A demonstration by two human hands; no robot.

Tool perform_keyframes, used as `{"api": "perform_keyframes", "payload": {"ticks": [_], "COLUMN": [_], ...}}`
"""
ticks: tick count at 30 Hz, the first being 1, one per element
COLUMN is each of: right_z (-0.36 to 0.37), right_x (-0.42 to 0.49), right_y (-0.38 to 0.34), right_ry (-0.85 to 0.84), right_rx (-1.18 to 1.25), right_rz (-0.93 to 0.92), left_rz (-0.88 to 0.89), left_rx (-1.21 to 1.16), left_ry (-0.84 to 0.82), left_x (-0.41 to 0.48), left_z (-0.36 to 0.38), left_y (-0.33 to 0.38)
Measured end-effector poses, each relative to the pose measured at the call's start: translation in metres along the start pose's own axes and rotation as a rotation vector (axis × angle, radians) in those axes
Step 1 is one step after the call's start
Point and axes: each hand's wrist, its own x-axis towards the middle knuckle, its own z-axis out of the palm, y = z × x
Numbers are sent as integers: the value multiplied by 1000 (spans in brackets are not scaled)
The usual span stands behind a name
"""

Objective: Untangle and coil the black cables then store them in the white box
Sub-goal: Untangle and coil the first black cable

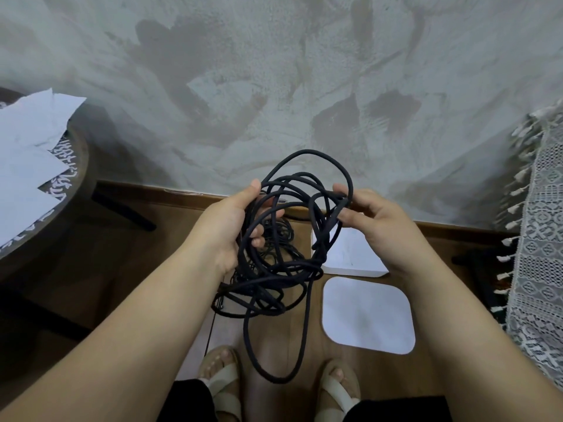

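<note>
My forearms [122, 330] reach out over my sandals [225, 382], left hand [234, 226] curled round the tangled black cables [286, 239] to hold the bundle up while my right hand [380, 226] pinches one strand to work it loose, white box [350, 254] sitting open on the floor right under it

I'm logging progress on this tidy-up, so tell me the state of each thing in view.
black cables: tangled, uncoiled, held up in both hands
left hand: grips the tangle
right hand: pinches strands of it
white box: open, on the floor, visible part empty
white lid: off, flat on the floor beside the box
</note>
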Motion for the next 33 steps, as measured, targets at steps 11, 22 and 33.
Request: {"api": "perform_keyframes", "payload": {"ticks": [11,22,33], "right_z": [5,14,8], "right_x": [0,-8,-7], "right_y": [0,-3,-12], "right_ry": [93,-49,33], "right_rx": [31,181,138], "right_rz": [143,162,128], "left_rz": [-15,10,-76], "left_rx": [-46,-70,-355], "left_ry": [44,146,153], "left_x": [-1,1,4], "left_z": [7,8,5], "left_y": [-6,-8,-8]}}
